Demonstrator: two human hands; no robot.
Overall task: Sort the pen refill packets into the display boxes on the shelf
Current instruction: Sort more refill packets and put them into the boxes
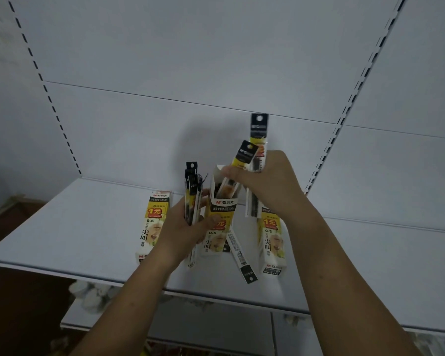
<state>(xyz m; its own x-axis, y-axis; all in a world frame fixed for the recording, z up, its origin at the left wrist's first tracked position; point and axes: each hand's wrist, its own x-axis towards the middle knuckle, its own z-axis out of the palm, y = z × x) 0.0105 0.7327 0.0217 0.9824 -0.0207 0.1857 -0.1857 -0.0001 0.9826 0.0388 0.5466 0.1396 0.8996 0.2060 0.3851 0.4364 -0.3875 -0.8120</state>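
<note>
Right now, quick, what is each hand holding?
Left hand: holding a bunch of refill packets.
Right hand: holding two packets, one tilted with its lower end in the open middle box.

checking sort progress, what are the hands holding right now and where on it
Left hand grips a bundle of refill packets around their middle. Right hand holds further packets at mid-length, pinching one over the open middle display box.

White back panel [165, 60] w/ slotted uprights [49, 98]; blurry white items [88, 294] below, brown floor [23, 304] btm left
</note>
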